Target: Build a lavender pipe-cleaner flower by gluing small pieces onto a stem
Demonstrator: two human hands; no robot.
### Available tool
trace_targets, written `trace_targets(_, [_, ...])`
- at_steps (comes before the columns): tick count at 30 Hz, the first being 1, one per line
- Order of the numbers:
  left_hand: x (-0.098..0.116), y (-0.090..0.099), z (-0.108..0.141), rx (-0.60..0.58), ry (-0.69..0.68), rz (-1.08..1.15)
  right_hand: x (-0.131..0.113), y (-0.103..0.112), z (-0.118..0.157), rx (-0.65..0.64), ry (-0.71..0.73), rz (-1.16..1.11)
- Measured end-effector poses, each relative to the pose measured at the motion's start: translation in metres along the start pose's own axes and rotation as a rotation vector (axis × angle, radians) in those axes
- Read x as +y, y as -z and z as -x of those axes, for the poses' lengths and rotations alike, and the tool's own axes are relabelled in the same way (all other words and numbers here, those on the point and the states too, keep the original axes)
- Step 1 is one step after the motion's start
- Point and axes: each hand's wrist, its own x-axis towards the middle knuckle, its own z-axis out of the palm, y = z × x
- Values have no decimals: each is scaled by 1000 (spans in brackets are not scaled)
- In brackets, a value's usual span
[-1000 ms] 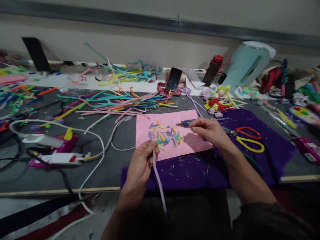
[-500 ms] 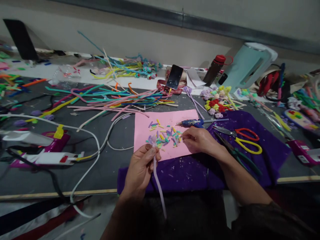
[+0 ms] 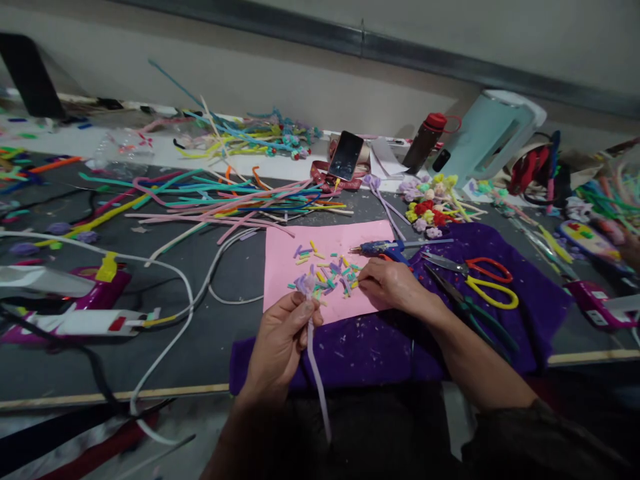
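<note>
My left hand (image 3: 286,330) is closed around a lilac pipe-cleaner flower (image 3: 306,284); its bloom sticks up above my fingers. The flower's long fuzzy stem hangs down past the purple cloth. My right hand (image 3: 386,283) has its fingertips pinched together at the right side of a scatter of short cut pipe-cleaner pieces (image 3: 330,272). Whatever sits in that pinch is too small to make out. The pieces, in purple, yellow and green, lie on a pink sheet (image 3: 280,250). Just beyond my right hand rests a blue glue gun (image 3: 377,247).
Scissors (image 3: 470,267) with red and yellow handles and green-handled pliers (image 3: 470,307) lie on the purple cloth (image 3: 530,280). Loose pipe cleaners (image 3: 240,200) spread at the back left, near a phone (image 3: 345,155). White cables (image 3: 187,293) loop on the left. Finished flowers (image 3: 433,210) lie at back right.
The whole view has shifted slightly, so things appear a little further left. My right hand stays pinched by the cut pieces, and my left hand keeps its hold on the flower.
</note>
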Motion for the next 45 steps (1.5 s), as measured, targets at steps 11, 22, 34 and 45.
trace_targets(11, [-1, 0, 0, -30, -26, -26, -4, 6, 3, 170, -83, -331])
trace_targets(22, [-1, 1, 1, -32, -26, -17, 8, 25, 6, 153, -121, -383])
trace_targets(34, [-1, 0, 1, -33, -31, -11, 7, 18, 4, 105, -170, -551])
trace_targets(45, [0, -2, 0, -58, -22, -33, 3, 20, 3, 185, -250, -824])
